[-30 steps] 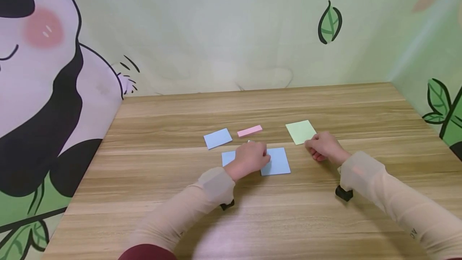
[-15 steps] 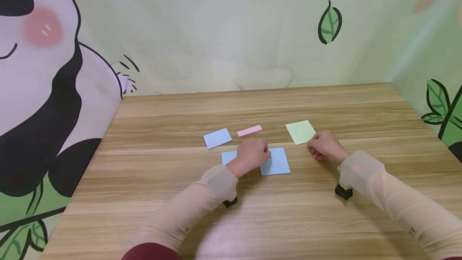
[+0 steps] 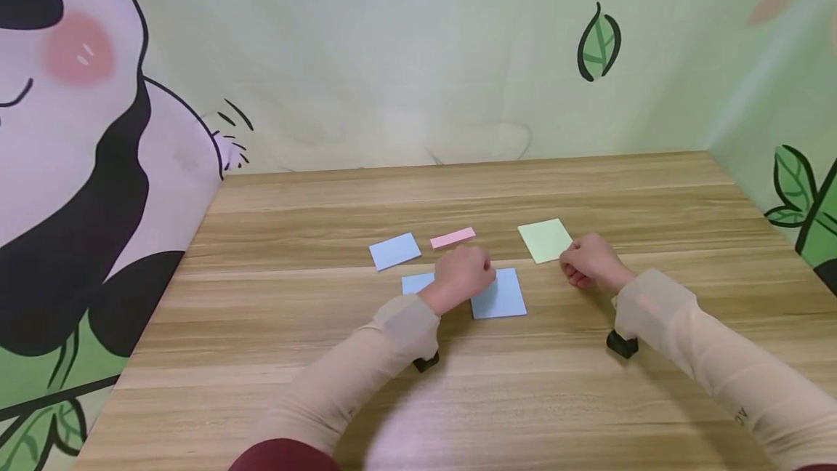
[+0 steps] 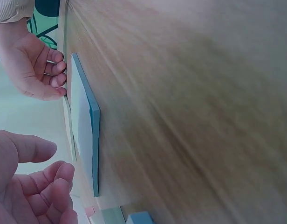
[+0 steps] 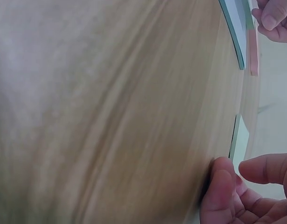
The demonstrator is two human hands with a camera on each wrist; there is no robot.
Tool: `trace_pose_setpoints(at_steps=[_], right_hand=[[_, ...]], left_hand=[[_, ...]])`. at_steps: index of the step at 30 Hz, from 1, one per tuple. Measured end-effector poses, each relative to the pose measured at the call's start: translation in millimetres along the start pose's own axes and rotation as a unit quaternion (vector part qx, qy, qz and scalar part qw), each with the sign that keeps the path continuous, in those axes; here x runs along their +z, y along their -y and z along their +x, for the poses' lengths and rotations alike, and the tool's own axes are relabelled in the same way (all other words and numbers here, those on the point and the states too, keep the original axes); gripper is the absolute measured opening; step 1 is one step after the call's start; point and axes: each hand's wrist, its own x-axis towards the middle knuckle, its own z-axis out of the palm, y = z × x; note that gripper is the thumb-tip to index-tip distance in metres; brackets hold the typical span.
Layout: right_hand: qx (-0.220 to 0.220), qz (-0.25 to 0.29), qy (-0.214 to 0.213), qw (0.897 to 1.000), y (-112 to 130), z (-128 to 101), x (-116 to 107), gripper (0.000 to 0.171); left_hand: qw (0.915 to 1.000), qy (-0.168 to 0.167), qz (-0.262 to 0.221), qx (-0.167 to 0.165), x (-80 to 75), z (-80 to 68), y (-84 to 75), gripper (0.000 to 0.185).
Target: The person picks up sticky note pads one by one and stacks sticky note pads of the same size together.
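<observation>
Wooden counter (image 3: 327,355) with five paper pads, seen from above and from both wrists. The left hand (image 3: 463,276) hovers with fingers loosely curled over the large blue pad (image 3: 505,295), which lies flat directly beneath and to the right of it; the left wrist view shows fingers (image 4: 38,186) bent beside the pad's edge with nothing between them. Whether they touch the pad cannot be told. A further blue sheet (image 3: 413,283) shows just left of this hand, a smaller blue pad (image 3: 394,250) lies beyond it to the left, and a narrow pink pad (image 3: 453,238) lies just beyond its knuckles. The right hand (image 3: 588,262), fingers loosely curled and holding nothing, rests at the near right corner of the green pad (image 3: 545,239).
</observation>
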Motion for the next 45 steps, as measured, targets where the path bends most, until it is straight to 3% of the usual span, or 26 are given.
trace_pose_setpoints(at_steps=[23,33,45], right_hand=[[0.006,0.004,-0.005,1.0,-5,9,-7,0.013],[-0.003,0.009,-0.01,1.0,-5,9,-9,0.016],[0.01,0.013,-0.015,1.0,-7,14,-12,0.019]], left_hand=[[0.9996,-0.025,0.003,-0.007,1.5,8.7,-0.8,0.023],[0.9995,-0.031,0.008,-0.003,2.8,11.0,0.1,0.033],[0.9995,-0.028,0.007,-0.014,3.4,17.1,-2.9,0.028]])
